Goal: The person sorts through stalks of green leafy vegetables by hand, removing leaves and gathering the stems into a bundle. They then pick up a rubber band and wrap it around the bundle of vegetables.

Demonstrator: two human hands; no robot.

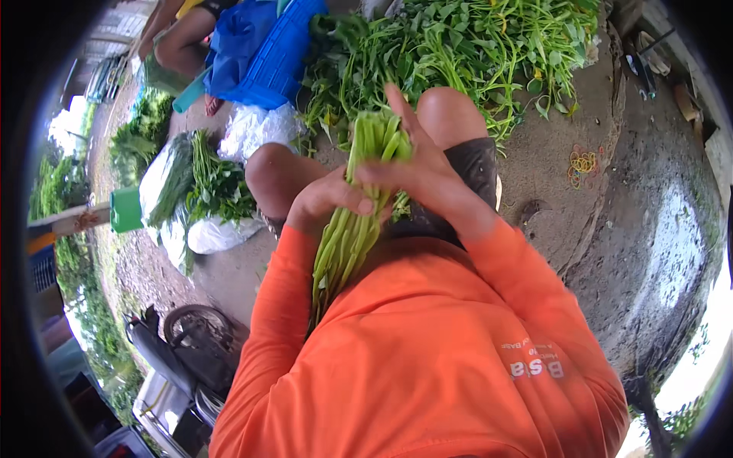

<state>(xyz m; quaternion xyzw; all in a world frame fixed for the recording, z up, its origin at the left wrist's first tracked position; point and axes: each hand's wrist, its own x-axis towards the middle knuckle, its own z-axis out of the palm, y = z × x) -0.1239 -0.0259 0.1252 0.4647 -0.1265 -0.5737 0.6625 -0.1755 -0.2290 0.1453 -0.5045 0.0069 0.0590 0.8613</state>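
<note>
A bundle of long green leafy-vegetable stems (348, 240) slants between my knees and my chest, its blunt ends at the top. My left hand (335, 197) is wrapped around the bundle's middle, the thumb across the front. At the upper right side of the bundle lies my right hand (409, 154), slightly blurred, with one finger pointing up and others bent across the stems; how firmly it touches them cannot be told. Beyond my knees a large heap of loose leafy greens (435, 57) covers the ground.
Rubber bands (583, 167) lie on the concrete at right. Bundled greens (215, 177) rest on white plastic bags (220, 235) at left. A blue plastic crate (275, 57) stands ahead near another person's bent leg (183, 51). A motorcycle (183, 355) is at lower left.
</note>
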